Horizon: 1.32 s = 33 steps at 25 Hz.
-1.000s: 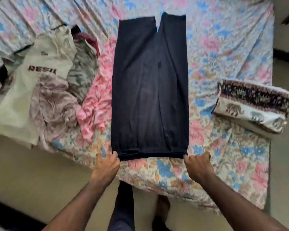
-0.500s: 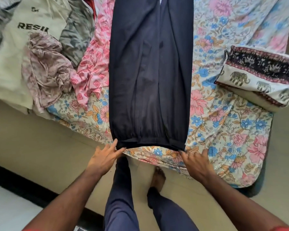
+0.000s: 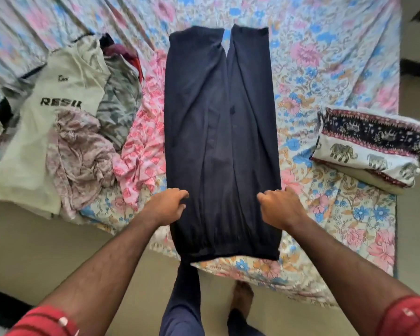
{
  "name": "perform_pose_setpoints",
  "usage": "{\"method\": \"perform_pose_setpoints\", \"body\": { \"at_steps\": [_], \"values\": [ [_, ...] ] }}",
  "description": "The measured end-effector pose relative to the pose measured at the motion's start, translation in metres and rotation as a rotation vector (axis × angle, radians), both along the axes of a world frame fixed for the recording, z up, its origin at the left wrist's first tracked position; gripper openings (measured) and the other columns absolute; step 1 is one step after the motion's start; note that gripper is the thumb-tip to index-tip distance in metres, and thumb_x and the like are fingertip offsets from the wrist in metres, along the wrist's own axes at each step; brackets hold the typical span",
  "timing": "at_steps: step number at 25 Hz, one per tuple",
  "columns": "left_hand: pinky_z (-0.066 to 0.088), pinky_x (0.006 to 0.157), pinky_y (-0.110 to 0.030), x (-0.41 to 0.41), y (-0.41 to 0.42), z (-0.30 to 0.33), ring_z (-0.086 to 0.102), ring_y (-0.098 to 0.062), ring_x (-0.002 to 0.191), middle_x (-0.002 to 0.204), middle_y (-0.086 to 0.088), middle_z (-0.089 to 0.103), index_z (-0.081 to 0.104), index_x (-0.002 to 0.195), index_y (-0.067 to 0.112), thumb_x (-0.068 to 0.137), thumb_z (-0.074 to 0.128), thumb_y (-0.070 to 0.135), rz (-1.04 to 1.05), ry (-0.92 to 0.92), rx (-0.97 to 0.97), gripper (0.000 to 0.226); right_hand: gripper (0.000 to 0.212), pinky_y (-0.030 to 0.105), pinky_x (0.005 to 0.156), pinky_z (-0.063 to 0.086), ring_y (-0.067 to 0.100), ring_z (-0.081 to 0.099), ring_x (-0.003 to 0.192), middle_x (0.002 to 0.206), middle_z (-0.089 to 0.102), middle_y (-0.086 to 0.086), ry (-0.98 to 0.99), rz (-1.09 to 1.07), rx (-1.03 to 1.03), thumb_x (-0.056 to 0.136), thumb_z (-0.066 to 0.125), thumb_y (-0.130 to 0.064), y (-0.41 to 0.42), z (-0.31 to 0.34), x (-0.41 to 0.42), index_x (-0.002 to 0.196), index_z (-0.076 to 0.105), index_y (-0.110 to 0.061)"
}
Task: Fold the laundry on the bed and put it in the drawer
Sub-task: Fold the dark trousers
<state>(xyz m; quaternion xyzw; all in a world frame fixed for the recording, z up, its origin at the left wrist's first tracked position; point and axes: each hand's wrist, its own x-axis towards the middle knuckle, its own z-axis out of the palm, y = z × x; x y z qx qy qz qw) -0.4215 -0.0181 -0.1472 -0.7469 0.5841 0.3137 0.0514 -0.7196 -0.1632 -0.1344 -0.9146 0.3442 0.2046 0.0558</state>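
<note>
A pair of dark navy trousers (image 3: 218,141) lies flat lengthwise on the flowered bed sheet (image 3: 325,69), its near hem close to the bed's front edge. My left hand (image 3: 166,206) grips the trousers' left side edge a little above the hem, fingers curled on the cloth. On the right side edge, at the same height, my right hand (image 3: 280,206) pinches the fabric with curled fingers.
Unfolded laundry lies left of the trousers: a pink patterned garment (image 3: 143,141), a crumpled beige-pink cloth (image 3: 80,151), a cream T-shirt (image 3: 51,112) with lettering and a grey camouflage piece (image 3: 121,103). An elephant-print pillow (image 3: 371,146) sits at the right. My legs stand below the bed edge.
Both hands left the trousers' near hem corners and moved up the side edges, where they now grip the cloth. The camera tilted up and down in between.
</note>
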Motion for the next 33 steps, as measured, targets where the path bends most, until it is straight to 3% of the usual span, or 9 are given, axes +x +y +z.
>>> {"method": "perform_pose_setpoints", "body": {
  "at_steps": [7,11,13,15,20,23,25,27,33],
  "values": [
    [0.05,0.096,-0.032,0.091,-0.123,0.012,0.063,-0.019,0.106,0.125,-0.005,0.064,0.059,0.133,0.018,0.095,0.066,0.026,0.251,0.265,-0.118,0.04,0.015,0.039,0.071,0.029,0.03,0.067,0.072,0.075,0.065,0.0,-0.057,-0.179,-0.098,0.084,0.053,-0.015,-0.109,0.039,0.112,0.074,0.043,-0.02],
    [0.046,0.093,-0.029,0.123,-0.187,0.021,0.06,-0.018,0.105,0.127,-0.004,0.061,0.056,0.135,0.02,0.097,0.063,0.03,0.25,0.289,-0.132,0.04,0.024,0.035,0.065,0.032,0.03,0.047,0.054,0.059,0.037,-0.006,-0.149,-0.336,-0.12,0.082,0.059,-0.013,-0.161,0.047,0.136,0.072,0.039,-0.02],
    [0.044,0.092,-0.028,0.126,-0.218,0.019,0.06,-0.02,0.109,0.128,-0.003,0.06,0.055,0.135,0.02,0.097,0.062,0.031,0.244,0.298,-0.128,0.04,0.012,0.035,0.066,0.034,0.03,0.045,0.062,0.064,0.037,-0.006,-0.146,-0.419,-0.093,0.091,0.048,-0.016,-0.186,0.043,0.136,0.081,0.042,-0.02],
    [0.043,0.091,-0.028,0.122,-0.249,0.014,0.06,-0.019,0.112,0.127,-0.001,0.06,0.055,0.134,0.021,0.098,0.061,0.032,0.218,0.302,-0.109,0.038,0.008,0.036,0.067,0.037,0.031,0.056,0.069,0.072,0.047,-0.006,-0.175,-0.509,-0.091,0.095,0.044,-0.017,-0.212,0.033,0.132,0.089,0.048,-0.019],
    [0.044,0.105,-0.035,0.107,-0.303,-0.018,0.056,-0.019,0.124,0.133,0.0,0.058,0.054,0.135,0.024,0.097,0.06,0.029,0.157,0.32,-0.056,0.039,0.023,0.039,0.075,0.047,0.029,0.065,0.087,0.102,0.07,0.001,-0.165,-0.686,0.0,0.1,0.041,-0.018,-0.269,-0.009,0.114,0.11,0.061,-0.024],
    [0.039,0.111,-0.049,0.095,-0.327,-0.036,0.043,-0.017,0.137,0.148,0.007,0.043,0.044,0.143,0.031,0.094,0.062,0.038,0.103,0.236,-0.012,0.053,0.018,0.043,0.084,0.053,0.028,0.064,0.094,0.111,0.067,0.002,-0.163,-0.709,0.109,0.102,0.048,-0.028,-0.294,-0.035,0.117,0.118,0.058,-0.026],
    [0.035,0.111,-0.053,0.084,-0.344,-0.046,0.033,-0.018,0.142,0.155,0.006,0.032,0.04,0.146,0.033,0.094,0.063,0.04,0.082,0.173,-0.02,0.057,0.033,0.042,0.084,0.053,0.03,0.064,0.102,0.113,0.064,0.004,-0.243,-0.826,0.147,0.098,0.062,-0.04,-0.308,-0.053,0.122,0.124,0.054,-0.021],
    [0.031,0.111,-0.055,0.076,-0.36,-0.055,0.023,-0.02,0.147,0.161,0.003,0.023,0.037,0.148,0.032,0.095,0.061,0.042,0.086,0.141,-0.038,0.059,0.046,0.042,0.082,0.053,0.032,0.063,0.104,0.111,0.062,0.007,-0.298,-0.981,0.159,0.091,0.072,-0.045,-0.324,-0.067,0.124,0.122,0.053,-0.017],
    [0.024,0.114,-0.059,0.082,-0.413,-0.073,0.004,-0.016,0.153,0.168,0.004,0.003,0.029,0.154,0.027,0.098,0.054,0.049,0.027,0.063,-0.117,0.065,0.012,0.036,0.076,0.05,0.027,0.057,0.083,0.092,0.063,0.006,-0.298,-1.115,0.182,0.092,0.064,-0.025,-0.359,-0.086,0.111,0.084,0.058,-0.017]
  ]
}}
